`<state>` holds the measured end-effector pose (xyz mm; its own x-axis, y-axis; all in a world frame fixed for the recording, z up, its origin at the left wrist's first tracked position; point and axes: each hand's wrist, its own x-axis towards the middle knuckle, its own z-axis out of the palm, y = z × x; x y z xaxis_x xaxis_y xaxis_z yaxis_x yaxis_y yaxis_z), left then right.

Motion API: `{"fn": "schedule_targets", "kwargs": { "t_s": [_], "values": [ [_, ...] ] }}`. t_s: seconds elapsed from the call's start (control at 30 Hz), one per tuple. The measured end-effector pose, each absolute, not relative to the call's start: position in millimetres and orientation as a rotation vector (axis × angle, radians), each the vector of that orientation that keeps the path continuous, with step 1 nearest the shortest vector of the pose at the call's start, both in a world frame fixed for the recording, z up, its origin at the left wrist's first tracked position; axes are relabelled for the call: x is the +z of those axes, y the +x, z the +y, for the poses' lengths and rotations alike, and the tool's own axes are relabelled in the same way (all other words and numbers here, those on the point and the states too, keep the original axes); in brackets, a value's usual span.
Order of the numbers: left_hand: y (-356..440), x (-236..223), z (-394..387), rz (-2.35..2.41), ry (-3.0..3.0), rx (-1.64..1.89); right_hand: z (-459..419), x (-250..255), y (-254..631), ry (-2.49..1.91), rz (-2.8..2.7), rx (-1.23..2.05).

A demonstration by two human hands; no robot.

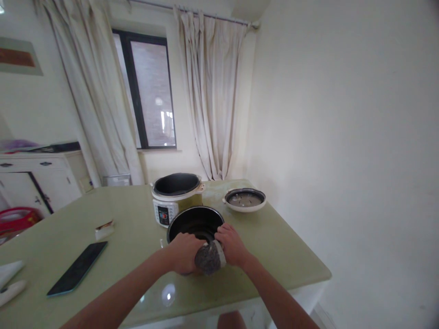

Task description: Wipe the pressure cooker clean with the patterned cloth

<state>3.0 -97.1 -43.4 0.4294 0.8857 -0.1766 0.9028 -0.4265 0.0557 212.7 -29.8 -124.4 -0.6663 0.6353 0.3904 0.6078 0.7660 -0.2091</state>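
A black inner pot [195, 222] sits close to me on the table, its mouth tipped a little toward me. At its near rim, a bunched grey cloth [210, 258] with a paler edge lies between my hands. My left hand [187, 252] is closed around the cloth from the left, over the pot's near edge. The fingers of my right hand [232, 244] are curled against the cloth's pale side, beside the pot's right rim. Both hands hide part of the near rim. Just behind the pot stands a white electric pressure cooker [165, 214] with its top off.
The round lid [245, 199] lies upside down at the back right of the green table [137, 214]. To the left are a dark phone-like slab [78, 268], a small packet [104, 230] and white objects [12, 283]. A wall [343, 137] borders the right side.
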Motion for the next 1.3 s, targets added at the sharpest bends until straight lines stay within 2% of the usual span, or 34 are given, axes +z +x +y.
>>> {"fn": "schedule_targets", "kwargs": {
  "t_s": [0.3,0.47,0.6,0.87,1.07,1.3],
  "values": [
    [-52.1,-42.2,-95.7,1.493,2.726,-0.055,-12.0,-113.0,227.4,-0.883,-2.527,0.250],
    [-12.7,-57.1,-97.0,1.644,2.650,-0.137,-26.1,-126.5,222.8,-0.820,-2.564,0.238],
    [18.1,-63.6,-100.9,1.767,2.534,0.002,-28.6,-138.5,226.7,-0.796,-2.568,0.259],
    [-16.8,-50.9,-97.5,1.479,2.714,0.120,-4.1,-114.0,264.1,-0.784,-2.698,0.291],
    [32.4,-72.2,-98.2,1.778,2.535,0.119,-36.9,-139.0,247.1,-0.715,-2.494,0.252],
    [-15.7,-60.3,-88.7,1.433,2.682,0.229,1.3,-131.8,273.1,-0.756,-2.572,0.218]
  ]
}}
